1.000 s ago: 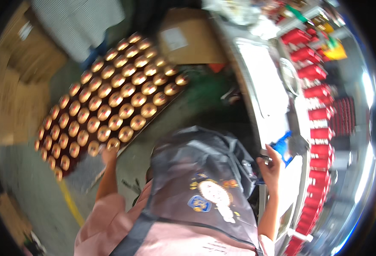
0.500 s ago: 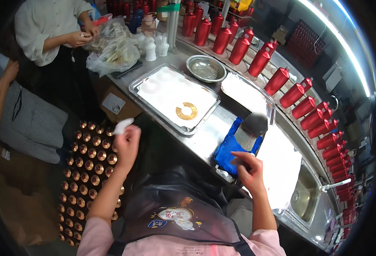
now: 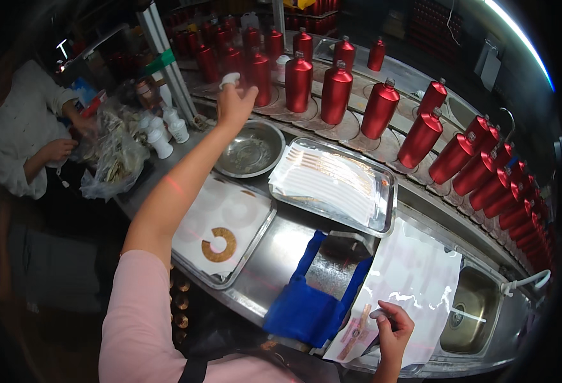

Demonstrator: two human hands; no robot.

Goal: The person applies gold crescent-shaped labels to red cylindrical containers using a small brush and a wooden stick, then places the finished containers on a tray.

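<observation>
My left hand (image 3: 235, 107) reaches out over the metal bowl (image 3: 250, 153) toward the red bottles (image 3: 299, 86). Its fingers are closed on a crumpled white wad of cloth or tissue (image 3: 230, 80), close to a red bottle (image 3: 259, 80). Low on the right, my right hand (image 3: 394, 330) is curled with thumb and forefinger near a small greyish piece (image 3: 376, 314), whose kind I cannot make out. Beneath it lies a white sheet (image 3: 415, 274) with a gold and pink strip (image 3: 356, 333). A blue cloth (image 3: 303, 313) lies beside that sheet.
A tray (image 3: 267, 220) carries a white sheet with a gold C-shaped piece (image 3: 219, 245). Another tray (image 3: 386, 198) holds striped sheets. Red bottles line a curved conveyor; a sink (image 3: 472, 313) and faucet (image 3: 526, 281) are at right. A person (image 3: 22, 127) works at far left.
My left hand has moved from low left up to the red bottles, still with the white wad. My right hand has shifted down over the white sheet. The view has turned and come nearer the bottles.
</observation>
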